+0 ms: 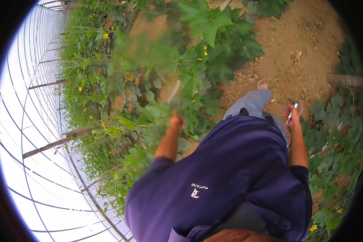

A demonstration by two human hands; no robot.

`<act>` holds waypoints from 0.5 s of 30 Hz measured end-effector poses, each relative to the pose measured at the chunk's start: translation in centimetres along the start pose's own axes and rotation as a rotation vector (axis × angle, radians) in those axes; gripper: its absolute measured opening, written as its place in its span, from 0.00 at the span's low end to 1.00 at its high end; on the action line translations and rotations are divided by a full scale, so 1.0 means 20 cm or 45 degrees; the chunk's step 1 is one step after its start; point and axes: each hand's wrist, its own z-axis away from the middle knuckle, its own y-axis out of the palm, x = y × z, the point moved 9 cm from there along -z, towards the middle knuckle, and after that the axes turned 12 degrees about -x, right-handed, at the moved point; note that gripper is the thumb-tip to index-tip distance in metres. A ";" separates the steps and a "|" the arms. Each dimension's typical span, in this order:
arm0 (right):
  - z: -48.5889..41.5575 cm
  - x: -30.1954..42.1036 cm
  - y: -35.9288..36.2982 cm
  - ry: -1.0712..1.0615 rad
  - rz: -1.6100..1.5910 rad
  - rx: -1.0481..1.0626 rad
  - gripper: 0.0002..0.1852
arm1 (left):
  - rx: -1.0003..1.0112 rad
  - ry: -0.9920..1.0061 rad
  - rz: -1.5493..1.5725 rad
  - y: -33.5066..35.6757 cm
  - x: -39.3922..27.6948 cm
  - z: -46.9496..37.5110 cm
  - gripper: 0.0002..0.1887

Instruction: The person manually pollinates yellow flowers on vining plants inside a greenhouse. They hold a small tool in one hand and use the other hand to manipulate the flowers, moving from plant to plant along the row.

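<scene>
My left hand is at the edge of the vine leaves left of my body, its fingers partly curled. Whether anything thin is between them cannot be made out. In my right hand, held low beside my leg, is a silver metal hand tool with a pink cord or tube looping around the wrist and down. Broad-leaved green vines with small yellow flowers spread in front and to the left. A pale strip rises just beyond my left hand.
Bare soil forms a path ahead, where my sandalled foot shows. A wooden post juts in from the right above more leafy plants. Wooden poles and the greenhouse's curved frame stand at left.
</scene>
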 end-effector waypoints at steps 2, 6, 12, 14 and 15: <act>-0.04 0.04 -0.03 -0.030 -0.043 -0.037 0.12 | 0.011 0.193 -0.236 0.18 -0.09 0.29 0.20; -0.11 0.13 -0.13 0.060 -0.031 -0.133 0.11 | 0.610 0.767 0.108 0.79 -0.47 0.96 0.20; -0.22 0.51 -0.28 -0.010 0.093 -0.182 0.13 | -0.070 0.498 1.088 0.84 -1.07 0.77 0.38; -0.23 0.63 -0.30 -0.034 0.116 -0.180 0.13 | -0.226 0.458 0.970 0.82 -1.13 0.61 0.31; -0.24 0.68 -0.32 -0.045 0.140 -0.190 0.13 | -0.315 0.450 0.893 0.81 -1.15 0.52 0.28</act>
